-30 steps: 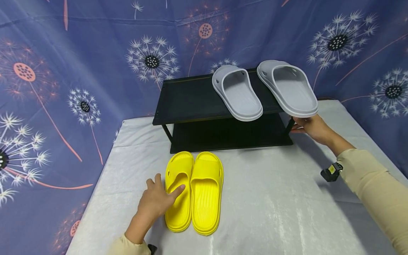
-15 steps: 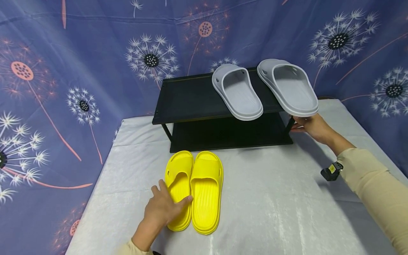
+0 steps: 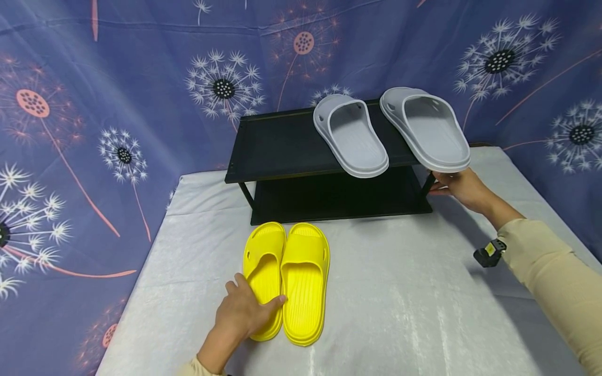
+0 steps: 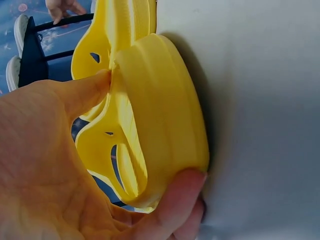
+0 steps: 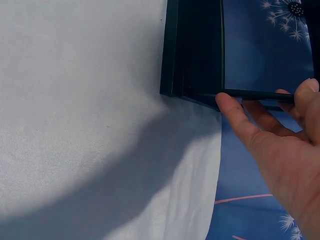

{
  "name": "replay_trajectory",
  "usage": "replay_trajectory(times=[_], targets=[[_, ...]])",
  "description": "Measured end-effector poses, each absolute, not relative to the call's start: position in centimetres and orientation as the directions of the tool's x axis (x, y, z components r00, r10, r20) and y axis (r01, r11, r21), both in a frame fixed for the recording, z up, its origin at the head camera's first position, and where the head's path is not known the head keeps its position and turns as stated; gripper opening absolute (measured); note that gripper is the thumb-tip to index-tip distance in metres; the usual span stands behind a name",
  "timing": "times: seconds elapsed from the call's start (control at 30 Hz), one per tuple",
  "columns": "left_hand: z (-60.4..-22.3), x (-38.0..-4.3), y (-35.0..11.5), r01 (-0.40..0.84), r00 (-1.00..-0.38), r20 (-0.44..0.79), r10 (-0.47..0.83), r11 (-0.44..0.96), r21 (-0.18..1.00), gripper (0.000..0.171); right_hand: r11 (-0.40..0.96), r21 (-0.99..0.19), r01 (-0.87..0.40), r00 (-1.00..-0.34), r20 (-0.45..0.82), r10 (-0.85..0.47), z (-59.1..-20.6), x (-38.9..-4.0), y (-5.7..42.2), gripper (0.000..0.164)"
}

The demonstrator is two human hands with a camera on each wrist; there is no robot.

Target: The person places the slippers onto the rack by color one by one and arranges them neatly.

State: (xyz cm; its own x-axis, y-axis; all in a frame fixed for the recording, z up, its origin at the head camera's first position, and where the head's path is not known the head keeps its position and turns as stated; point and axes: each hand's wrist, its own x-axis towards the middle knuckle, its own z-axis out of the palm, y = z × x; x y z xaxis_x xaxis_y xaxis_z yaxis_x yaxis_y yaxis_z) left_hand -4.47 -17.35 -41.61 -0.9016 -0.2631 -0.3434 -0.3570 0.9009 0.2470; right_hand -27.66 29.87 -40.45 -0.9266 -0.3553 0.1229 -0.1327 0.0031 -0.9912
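Note:
Two yellow slippers lie side by side in front of the black shoe rack point(image 3: 277, 149). My left hand point(image 3: 242, 310) grips the left yellow slipper point(image 3: 265, 245) near its heel, thumb on the inner side and fingers around the outer edge. In the left wrist view that slipper's heel point(image 4: 165, 115) fills the space between thumb and fingers. The right yellow slipper point(image 3: 304, 292) sits beside it. At the rack's right end, my right hand point(image 3: 465, 190) holds the side post, partly hidden under a grey slipper; fingertips and thumb meet the post point(image 5: 255, 94) in the right wrist view.
On the rack's top shelf stand two grey slippers, a left one point(image 3: 357, 141) and a right one point(image 3: 437, 133), toes to the back. A lower shelf point(image 3: 338, 201) lies beneath. A white cloth point(image 3: 400, 292) covers the table, with a blue dandelion curtain point(image 3: 155, 62) behind.
My left hand has come down and right, from over the left yellow slipper's opening to its heel, and has taken hold of it. The right hand stays at the rack.

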Motion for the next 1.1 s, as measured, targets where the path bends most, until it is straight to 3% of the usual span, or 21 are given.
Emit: replay_trajectory(times=[1.1], targets=[[-41.52,-4.83,-17.94,-0.386,-0.882,-0.402,-0.244,0.865,0.321,0.106,-0.018,-0.992,-0.127,-0.924,0.125,-0.362,-40.58,-27.83,30.01,0.032]])
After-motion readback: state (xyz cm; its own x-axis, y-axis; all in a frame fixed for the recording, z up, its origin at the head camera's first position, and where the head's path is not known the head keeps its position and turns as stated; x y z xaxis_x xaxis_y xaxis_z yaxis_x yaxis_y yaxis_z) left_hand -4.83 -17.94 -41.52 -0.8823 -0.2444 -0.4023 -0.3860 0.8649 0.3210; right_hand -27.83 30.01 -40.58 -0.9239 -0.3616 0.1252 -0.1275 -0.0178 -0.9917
